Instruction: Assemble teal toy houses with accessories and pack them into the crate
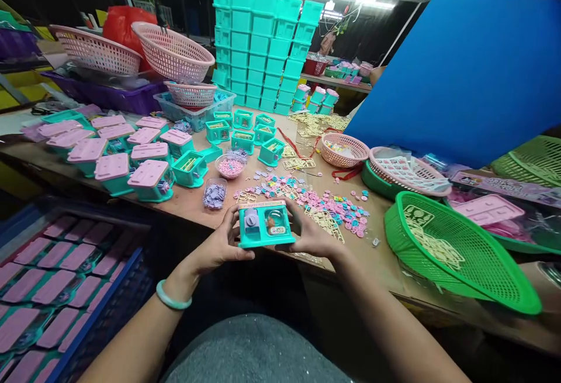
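Between my two hands is a small teal toy box [263,226] with a lilac knob on its left and a clear round window on its right. My left hand [225,240] grips its left end, thumb along the lower edge. On the other end, my right hand [307,232] is closed round the box. Just beyond it lie loose pink and blue plastic pieces [324,202] and cream plastic frames [326,225]. A clear tub of lilac parts [215,194] and a bowl of pink beads [230,166] stand to the far left of the box.
Pink-topped teal boxes [149,173] stand in rows at left, with a tall stack of teal boxes [263,49] behind. A blue crate [127,289] of similar boxes sits low left. At right are a green basket [473,254] and a large blue panel [473,73]. Another person's hand [541,278] shows at the right edge.
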{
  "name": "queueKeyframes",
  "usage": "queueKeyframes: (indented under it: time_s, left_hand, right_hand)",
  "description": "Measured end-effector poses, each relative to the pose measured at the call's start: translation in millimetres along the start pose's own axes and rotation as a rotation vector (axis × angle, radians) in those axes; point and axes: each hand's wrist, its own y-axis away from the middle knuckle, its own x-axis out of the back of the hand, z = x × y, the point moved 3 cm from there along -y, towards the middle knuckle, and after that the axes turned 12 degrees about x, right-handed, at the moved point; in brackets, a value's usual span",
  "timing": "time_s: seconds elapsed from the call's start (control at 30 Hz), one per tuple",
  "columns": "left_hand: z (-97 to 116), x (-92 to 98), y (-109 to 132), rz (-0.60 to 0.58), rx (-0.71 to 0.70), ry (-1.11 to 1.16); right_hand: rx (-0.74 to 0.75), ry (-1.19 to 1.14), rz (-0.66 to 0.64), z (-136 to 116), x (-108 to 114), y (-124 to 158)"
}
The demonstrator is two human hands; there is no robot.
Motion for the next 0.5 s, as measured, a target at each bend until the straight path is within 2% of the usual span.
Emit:
queueKeyframes:
  time_s: [0.1,0.2,0.37,0.5]
  left_hand:
    - [-6.7,0.3,19.5,-0.014,-0.003,0.038]
    - [-12.2,0.2,34.5,-0.018,-0.021,0.169]
    - [-22.6,-0.8,48.2,0.171,0.177,0.342]
    - [-26.9,-3.2,63.9,0.278,0.184,0.284]
  right_hand:
    - [0.042,-0.015,-0.008,-2.0,-15.7,3.5]
    - [0.019,-0.052,-0.014,0.0,-30.4,10.0]
    - [-0.004,-0.131,-0.033,9.4,-53.1,19.1]
    - [0.058,-0.149,-0.062,19.9,-69.7,18.3]
